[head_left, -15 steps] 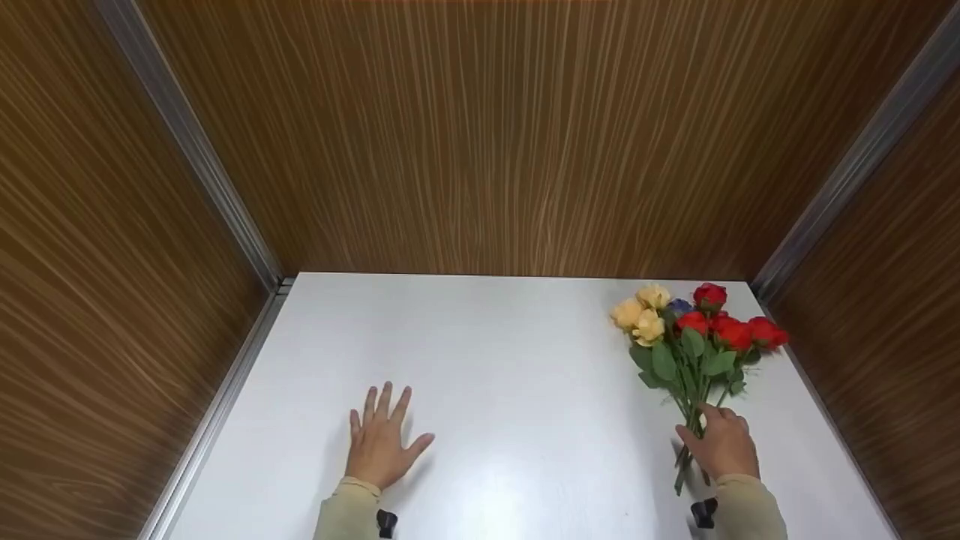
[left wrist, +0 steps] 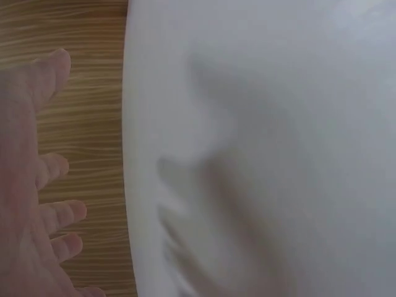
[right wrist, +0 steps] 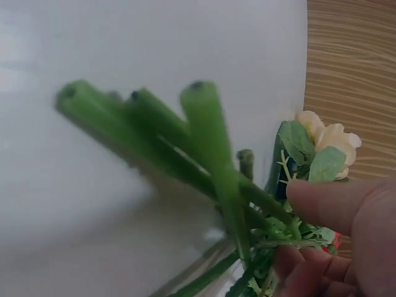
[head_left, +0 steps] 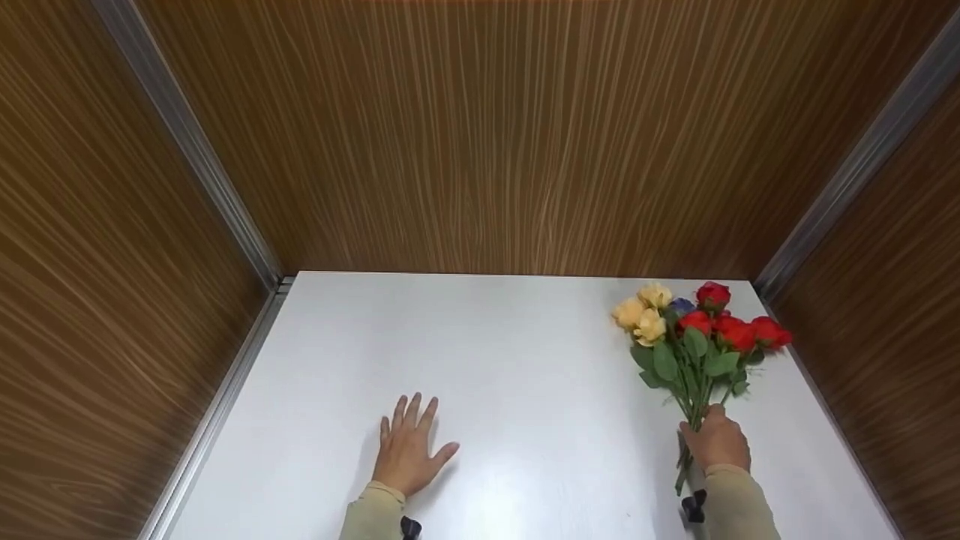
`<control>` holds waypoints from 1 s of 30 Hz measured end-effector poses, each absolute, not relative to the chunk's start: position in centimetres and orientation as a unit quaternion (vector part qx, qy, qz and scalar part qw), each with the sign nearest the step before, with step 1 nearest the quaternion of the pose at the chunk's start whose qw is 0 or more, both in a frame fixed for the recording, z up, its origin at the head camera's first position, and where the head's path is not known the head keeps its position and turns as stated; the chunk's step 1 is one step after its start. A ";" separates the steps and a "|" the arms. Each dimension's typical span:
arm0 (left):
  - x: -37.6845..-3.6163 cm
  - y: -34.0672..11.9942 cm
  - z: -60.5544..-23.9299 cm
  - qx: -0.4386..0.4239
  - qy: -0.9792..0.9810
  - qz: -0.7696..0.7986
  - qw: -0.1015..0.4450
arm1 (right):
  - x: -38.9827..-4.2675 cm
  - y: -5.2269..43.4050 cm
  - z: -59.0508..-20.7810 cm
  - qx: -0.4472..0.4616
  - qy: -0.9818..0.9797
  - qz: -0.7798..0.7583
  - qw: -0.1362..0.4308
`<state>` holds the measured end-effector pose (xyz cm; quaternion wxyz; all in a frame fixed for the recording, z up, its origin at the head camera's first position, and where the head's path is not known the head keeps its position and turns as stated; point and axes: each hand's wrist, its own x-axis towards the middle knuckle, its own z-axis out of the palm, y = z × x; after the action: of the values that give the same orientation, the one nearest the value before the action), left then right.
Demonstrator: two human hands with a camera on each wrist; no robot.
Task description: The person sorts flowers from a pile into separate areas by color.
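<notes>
A bouquet of artificial roses (head_left: 694,360) lies at the right of the white table, its red, pale yellow and blue blooms toward the far edge. My right hand (head_left: 718,440) grips the green stems, thumb on one side and fingers curled round the other. In the right wrist view the cut ends of the stems (right wrist: 204,124) stick out past the thumb (right wrist: 328,201). My left hand (head_left: 409,454) hovers above the table at the front, fingers spread and holding nothing; its shadow shows below it in the left wrist view.
The white table (head_left: 480,352) is bounded by wood-grain panels at the back (head_left: 480,135), left and right. Metal rails (head_left: 210,142) run up the corners. The red blooms reach the table's right edge.
My left hand has moved a little to the right and nearer the front. The right hand's fingers have closed round the stems, and the bouquet has shifted very slightly right.
</notes>
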<state>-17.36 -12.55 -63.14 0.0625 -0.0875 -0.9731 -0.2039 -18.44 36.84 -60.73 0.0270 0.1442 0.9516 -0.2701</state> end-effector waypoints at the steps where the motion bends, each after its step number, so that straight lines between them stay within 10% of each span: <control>1: -17.3 -12.5 -63.2 -0.086 -0.974 -0.202 0.060 | -18.5 36.9 -60.8 0.145 0.951 -0.271 0.025; 18: -16.9 -11.9 -63.7 -0.077 -0.976 -0.203 0.035 | -18.6 37.2 -61.1 0.148 0.945 -0.291 0.013; 30: -17.7 -7.8 -63.2 -0.089 -0.898 -0.431 -0.029 | -18.6 34.2 -59.9 0.139 0.927 -0.318 -0.143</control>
<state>-17.65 -7.84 -63.21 -0.0285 -0.0890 -0.8977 -0.4306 -18.57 34.23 -59.90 -0.1431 0.1394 0.9267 -0.3181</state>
